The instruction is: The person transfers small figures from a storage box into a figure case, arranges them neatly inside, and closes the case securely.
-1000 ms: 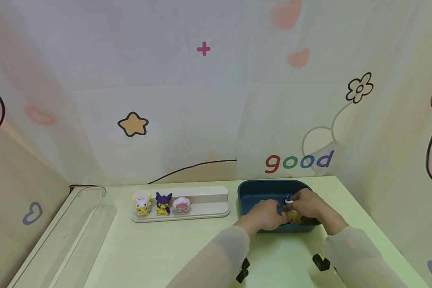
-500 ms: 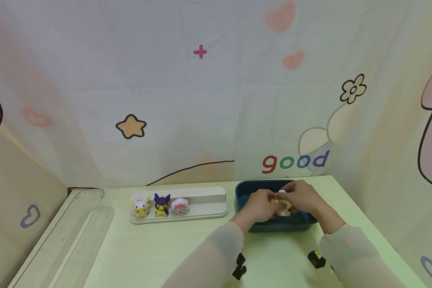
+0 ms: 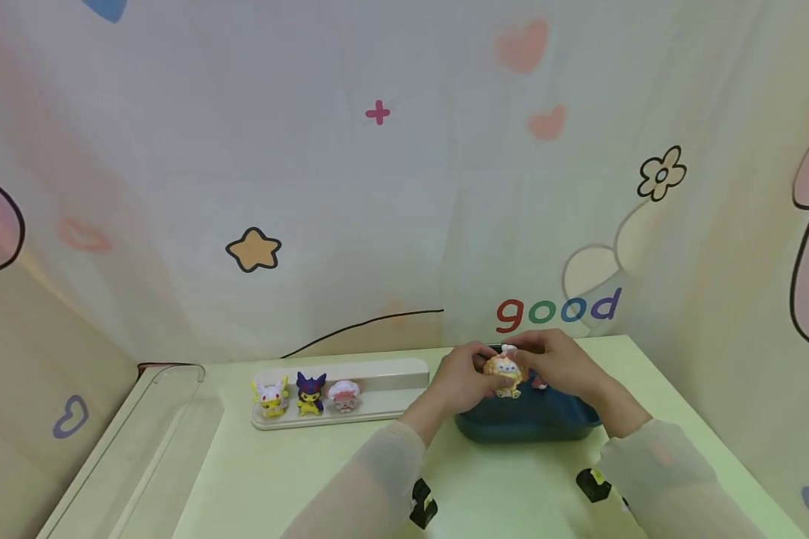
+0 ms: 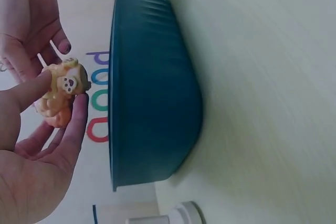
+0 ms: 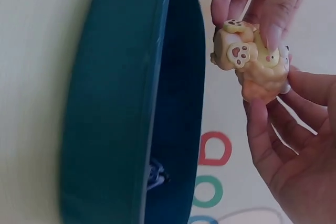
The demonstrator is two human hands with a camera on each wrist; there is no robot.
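An orange-and-yellow animal figurine (image 3: pixel 505 373) with paw-print feet is held above the left part of the dark blue bin (image 3: pixel 529 427). My left hand (image 3: pixel 453 378) grips its body between thumb and fingers; the left wrist view shows the figurine (image 4: pixel 60 90) tipped sideways in that grip. My right hand (image 3: pixel 569 367) pinches the figurine's head end, with thumb and fingertips on it in the right wrist view. Inside the bin, a small blue-and-white item (image 5: pixel 156 176) shows, partly hidden by the wall.
Left of the bin, a cream tray (image 3: pixel 398 404) bears a white-and-yellow figurine (image 3: pixel 271 398), a purple-and-yellow figurine (image 3: pixel 311 394) and a pink-and-white figurine (image 3: pixel 344 397). A clear acrylic piece (image 3: pixel 155 442) lies along the table's left edge. A patterned curtain (image 3: pixel 377 224) stands behind.
Both hands have risen from inside the bin and shifted left, bringing the orange-and-yellow figurine up with them. The tray's figurines stay as they were; the head view has shifted slightly.
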